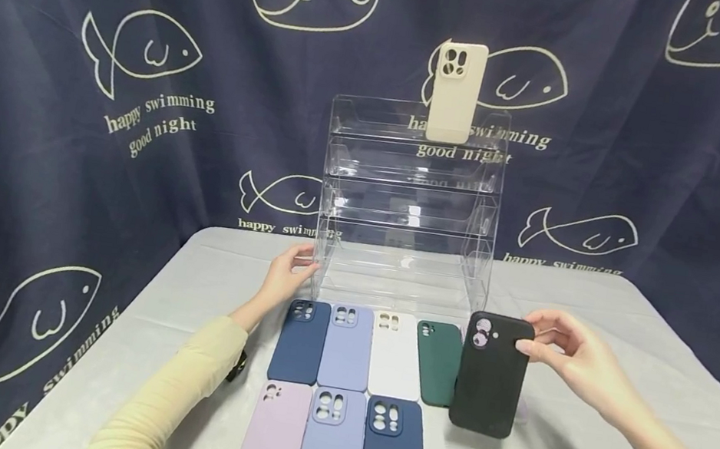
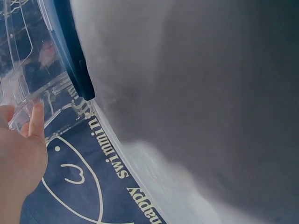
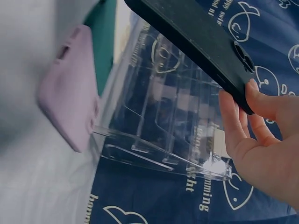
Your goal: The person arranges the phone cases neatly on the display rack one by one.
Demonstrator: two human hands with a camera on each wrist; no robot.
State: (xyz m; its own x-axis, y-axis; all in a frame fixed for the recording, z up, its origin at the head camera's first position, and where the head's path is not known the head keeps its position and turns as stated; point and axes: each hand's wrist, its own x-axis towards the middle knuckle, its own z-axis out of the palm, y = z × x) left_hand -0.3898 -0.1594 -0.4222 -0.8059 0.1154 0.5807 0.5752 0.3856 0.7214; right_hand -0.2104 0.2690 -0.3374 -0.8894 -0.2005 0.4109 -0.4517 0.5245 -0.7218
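Right hand [image 1: 560, 355] pinches the black case [image 1: 486, 383] near its top corner, up off the table [image 1: 220, 273], mostly blocking a lilac case [image 3: 70, 91] from the head view. Left hand [image 1: 285, 275] pinches the clear rack [image 1: 405, 227]'s side; cream case [image 1: 455, 103] up top, green case [image 1: 438, 364] just beside the black one.

Counter [image 1: 223, 254]: rack [image 1: 405, 227] at twelve o'clock, phone cases [image 1: 346, 350] at six.
Top-tier case [image 1: 453, 103] at one; held case [image 1: 492, 380] at four, seemingly before another case [image 3: 71, 91].

A fish-print curtain [image 1: 31, 136] backs the pale table [image 1: 637, 351]
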